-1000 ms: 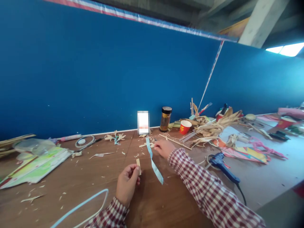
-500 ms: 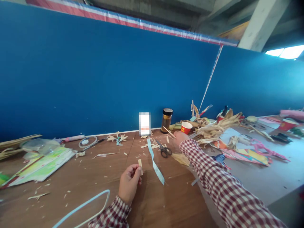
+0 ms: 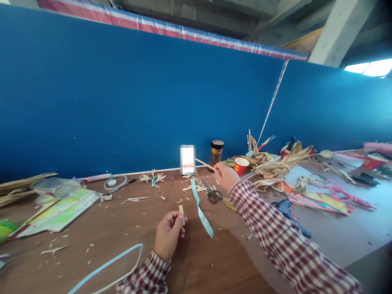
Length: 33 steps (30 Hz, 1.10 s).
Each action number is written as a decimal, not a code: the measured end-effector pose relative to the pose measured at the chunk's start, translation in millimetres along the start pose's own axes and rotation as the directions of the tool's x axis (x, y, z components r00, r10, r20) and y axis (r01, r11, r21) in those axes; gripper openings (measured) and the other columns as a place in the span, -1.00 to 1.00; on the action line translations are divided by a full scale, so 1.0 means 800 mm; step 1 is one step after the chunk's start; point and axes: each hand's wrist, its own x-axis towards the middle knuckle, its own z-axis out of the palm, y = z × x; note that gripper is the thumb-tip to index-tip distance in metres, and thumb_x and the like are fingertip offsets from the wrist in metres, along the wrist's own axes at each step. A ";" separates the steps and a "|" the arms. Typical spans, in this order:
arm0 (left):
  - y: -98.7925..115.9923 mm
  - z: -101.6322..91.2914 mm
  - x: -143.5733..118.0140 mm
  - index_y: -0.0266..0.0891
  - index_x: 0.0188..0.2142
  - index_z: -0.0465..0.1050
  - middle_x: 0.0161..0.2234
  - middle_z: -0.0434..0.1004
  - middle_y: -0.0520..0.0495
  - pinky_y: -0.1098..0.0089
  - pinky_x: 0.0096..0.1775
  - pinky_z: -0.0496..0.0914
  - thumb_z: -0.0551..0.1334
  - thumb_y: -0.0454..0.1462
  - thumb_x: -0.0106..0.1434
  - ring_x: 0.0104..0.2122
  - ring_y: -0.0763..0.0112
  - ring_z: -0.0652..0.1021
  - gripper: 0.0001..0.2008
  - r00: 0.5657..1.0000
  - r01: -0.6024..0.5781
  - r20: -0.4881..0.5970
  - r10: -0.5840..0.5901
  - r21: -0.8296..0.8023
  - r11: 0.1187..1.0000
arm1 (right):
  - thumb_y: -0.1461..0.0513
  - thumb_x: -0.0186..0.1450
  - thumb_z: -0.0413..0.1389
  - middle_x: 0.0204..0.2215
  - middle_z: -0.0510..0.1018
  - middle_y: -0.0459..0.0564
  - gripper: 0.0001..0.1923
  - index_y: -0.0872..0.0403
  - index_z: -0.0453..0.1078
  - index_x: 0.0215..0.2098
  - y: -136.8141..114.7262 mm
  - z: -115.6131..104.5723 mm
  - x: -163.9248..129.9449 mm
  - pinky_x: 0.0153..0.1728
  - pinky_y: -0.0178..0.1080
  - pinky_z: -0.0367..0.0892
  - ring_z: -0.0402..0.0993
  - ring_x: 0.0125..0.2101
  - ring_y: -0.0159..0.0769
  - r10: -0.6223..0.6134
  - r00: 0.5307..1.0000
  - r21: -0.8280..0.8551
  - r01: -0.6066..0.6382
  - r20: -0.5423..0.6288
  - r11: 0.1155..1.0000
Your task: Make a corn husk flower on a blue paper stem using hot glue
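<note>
Workbench (image 3: 101,245) of brown wood set against a blue wall, with 2 hands in checked sleeves above it. Left hand (image 3: 168,234), low and near the body, pinches 1 short pale strip (image 3: 181,212) upright between thumb and fingers; right hand (image 3: 225,175), farther out, is closed on 1 thin stick (image 3: 204,164) that points up and to the left. Scissors (image 3: 211,193) and a light blue ribbon (image 3: 200,209) lie flat between the 2 hands, with a red paper cup (image 3: 240,165) and a dark-lidded jar (image 3: 216,152) just beyond the right hand.
</note>
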 end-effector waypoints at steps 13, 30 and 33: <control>0.009 0.002 -0.004 -0.28 -0.41 0.32 -0.52 0.43 0.06 0.55 -0.67 0.25 0.28 -0.10 0.01 -0.70 0.63 0.33 -0.70 0.999 -0.015 -0.035 0.011 -0.119 0.993 | 0.35 0.29 -0.11 -0.21 0.48 0.06 -0.69 0.08 0.29 -0.03 -0.080 0.062 -0.089 -0.18 -0.26 0.30 0.38 -0.19 -0.29 -0.368 0.819 0.369 0.539 -0.441 0.757; 0.008 -0.008 -0.003 -0.31 -0.35 0.45 -0.52 0.44 0.04 0.52 -0.57 0.32 0.33 -0.12 -0.04 -0.62 0.57 0.37 -0.67 0.992 -0.039 -0.128 0.020 -0.143 0.989 | 0.25 0.34 -0.15 -0.39 0.47 -0.02 -0.78 0.06 0.33 -0.29 -0.098 0.084 -0.112 -0.32 -0.32 0.24 0.37 -0.35 -0.33 -0.416 0.897 0.437 0.437 -0.149 0.786; 0.008 -0.006 -0.004 -0.31 -0.37 0.46 -0.52 0.44 0.03 0.55 -0.55 0.32 0.32 -0.13 -0.03 -0.58 0.56 0.38 -0.70 0.994 -0.030 -0.106 0.016 -0.133 0.991 | 0.25 0.33 -0.13 -0.40 0.47 -0.03 -0.80 0.06 0.33 -0.30 -0.096 0.082 -0.110 -0.32 -0.33 0.24 0.38 -0.35 -0.33 -0.392 0.911 0.461 0.405 -0.129 0.790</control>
